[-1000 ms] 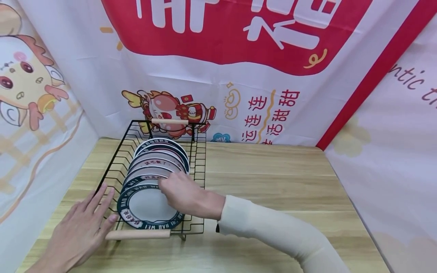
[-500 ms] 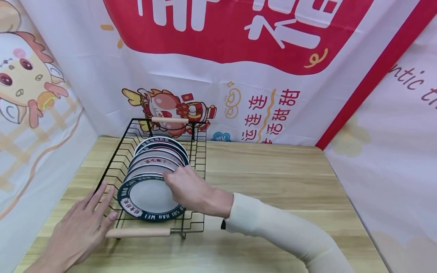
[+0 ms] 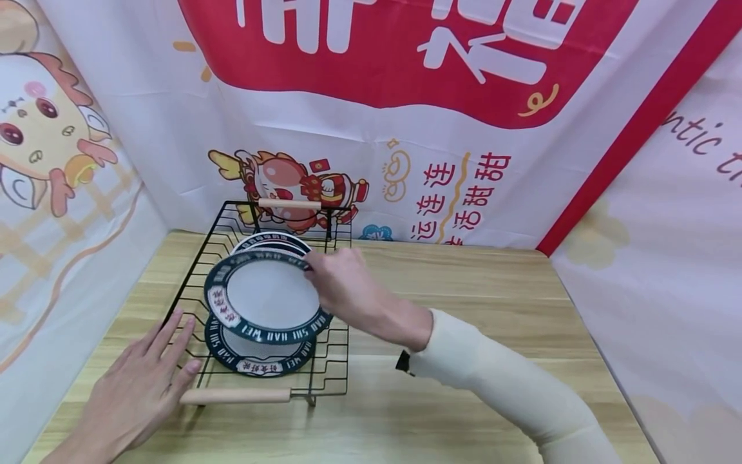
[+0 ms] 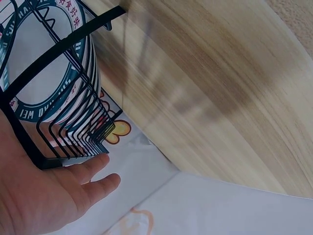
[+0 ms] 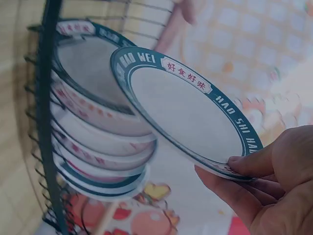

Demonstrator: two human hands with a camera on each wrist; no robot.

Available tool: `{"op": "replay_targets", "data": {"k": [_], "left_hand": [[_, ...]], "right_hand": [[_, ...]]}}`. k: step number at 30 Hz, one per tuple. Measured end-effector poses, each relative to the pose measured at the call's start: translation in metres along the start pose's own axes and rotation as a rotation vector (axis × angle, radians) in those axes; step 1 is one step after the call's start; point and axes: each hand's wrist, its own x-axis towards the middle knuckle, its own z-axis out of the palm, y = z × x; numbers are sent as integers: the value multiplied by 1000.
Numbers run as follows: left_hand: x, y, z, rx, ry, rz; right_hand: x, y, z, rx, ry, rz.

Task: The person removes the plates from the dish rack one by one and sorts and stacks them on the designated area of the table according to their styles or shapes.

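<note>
My right hand (image 3: 353, 290) pinches the right rim of a round plate (image 3: 272, 293) with a dark green lettered border, thumb on its face and fingers behind in the right wrist view. This plate is tilted and raised above the black wire dish rack (image 3: 234, 395). Another green-rimmed plate (image 3: 249, 348) stands in the rack's front part, partly covered by the raised one. More plates (image 5: 100, 132) line up behind it, seen in the right wrist view. My left hand (image 3: 136, 390) rests at the rack's left front side, fingers extended along the frame.
The rack stands on a light wooden tabletop (image 3: 464, 361), with a wooden handle (image 3: 290, 203) at its far end. Printed cloth (image 3: 371, 116) hangs close behind the rack, and more cloth (image 3: 64, 212) borders the table at left and right.
My right hand has lifted the front plate up and away from the rack's near end, moving back and slightly right. Another plate now shows below it. The left hand stays in place.
</note>
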Motion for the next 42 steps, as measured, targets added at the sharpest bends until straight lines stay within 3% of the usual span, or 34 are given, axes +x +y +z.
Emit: {"op": "replay_targets", "data": {"k": [5,10,18,25,30,35,42], "left_hand": [[1,0,0,-9,5,0],[1,-1,1,-14,15,5],[-2,-1,0,-11,9,-1],[-1,0,-1,-16,5,-4],[-1,0,0,-22,8,-8],[0,-2,2,-22,19,-8],[-2,-1,2,-35,19,-24]], "right_hand": [[6,18,-31,53,83,126],[12,47,-62,195,141,323],[15,110,-82,377,262,579],[7,159,-84,570,306,842],[-2,184,-78,619,308,979],[-14,202,-68,651,284,1066],[-30,227,-42,687,246,1120]]}}
